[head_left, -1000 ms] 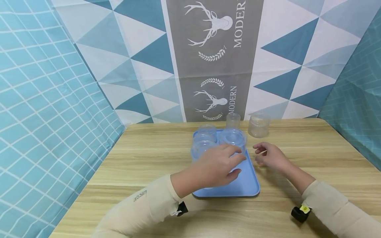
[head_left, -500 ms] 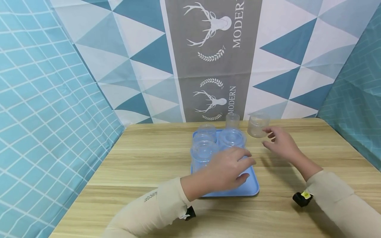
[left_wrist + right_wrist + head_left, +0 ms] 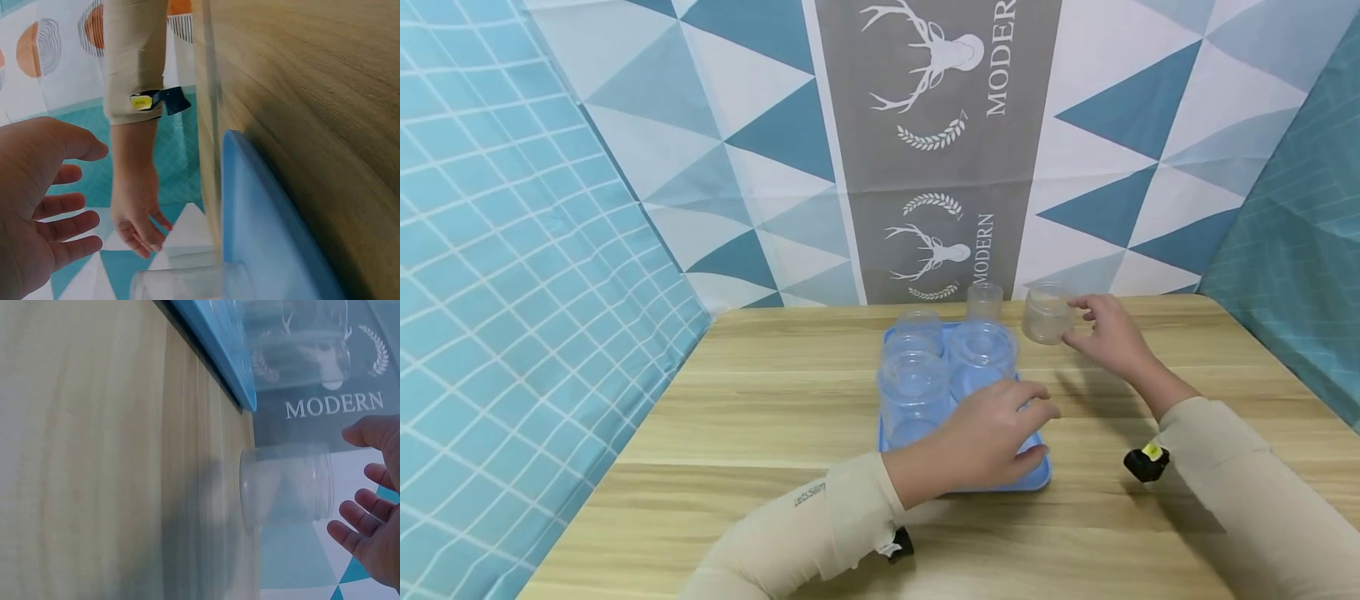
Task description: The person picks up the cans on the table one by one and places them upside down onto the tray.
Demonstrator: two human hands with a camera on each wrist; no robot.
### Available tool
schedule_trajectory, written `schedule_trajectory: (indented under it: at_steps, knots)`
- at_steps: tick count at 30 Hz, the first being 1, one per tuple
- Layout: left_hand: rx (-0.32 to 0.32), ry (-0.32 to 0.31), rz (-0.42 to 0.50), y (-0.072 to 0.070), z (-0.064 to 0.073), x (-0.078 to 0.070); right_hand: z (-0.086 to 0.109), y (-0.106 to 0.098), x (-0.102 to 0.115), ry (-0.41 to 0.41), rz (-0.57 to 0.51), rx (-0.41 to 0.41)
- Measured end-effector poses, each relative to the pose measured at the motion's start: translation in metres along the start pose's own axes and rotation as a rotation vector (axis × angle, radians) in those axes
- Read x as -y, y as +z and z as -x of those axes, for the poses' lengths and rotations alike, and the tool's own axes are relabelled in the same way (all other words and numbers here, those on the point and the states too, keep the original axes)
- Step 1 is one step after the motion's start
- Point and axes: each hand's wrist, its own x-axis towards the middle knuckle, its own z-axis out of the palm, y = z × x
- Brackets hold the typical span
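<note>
A clear plastic jar (image 3: 1047, 315) stands upright on the table beyond the tray's back right corner. My right hand (image 3: 1108, 337) reaches its right side, thumb and fingers spread; in the right wrist view the fingertips (image 3: 342, 532) lie just off the jar's rim end. Over the front part of the blue tray (image 3: 1036, 479) hovers my left hand (image 3: 981, 437), loosely spread and holding nothing. Several clear jars sit on the tray, among them a front left jar (image 3: 913, 392) and a wide one (image 3: 983, 354) to its right. The left forearm and hand hide part of the tray.
A narrow clear jar (image 3: 984, 300) stands at the tray's back edge. The wooden table (image 3: 760, 417) ends at a patterned cloth backdrop (image 3: 940, 158), with blue tiled cloth (image 3: 512, 292) on the left side and teal cloth (image 3: 1300, 250) on the right.
My right hand has moved away from beside the tray, forward to the lone jar's right side. My left hand has drifted right and slightly down over the tray, uncovering the front left jar.
</note>
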Motion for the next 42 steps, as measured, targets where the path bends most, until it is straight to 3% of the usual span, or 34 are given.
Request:
schedule_trajectory:
  at_steps: [15,25,33,42]
  knots:
    - [-0.014,-0.195,0.054,0.022,-0.018,0.006,-0.038,-0.013,-0.012,-0.020,0.062,0.133]
    - [-0.065,-0.376,0.157,0.034,-0.030,0.005,-0.057,-0.006,-0.012,0.079,0.072,0.188]
    - [-0.102,-0.493,0.240,0.038,-0.041,0.010,-0.065,0.007,-0.011,0.100,0.123,0.172]
    - [-0.191,-0.566,0.317,0.039,-0.054,0.017,-0.073,0.012,-0.015,0.131,0.138,0.155]
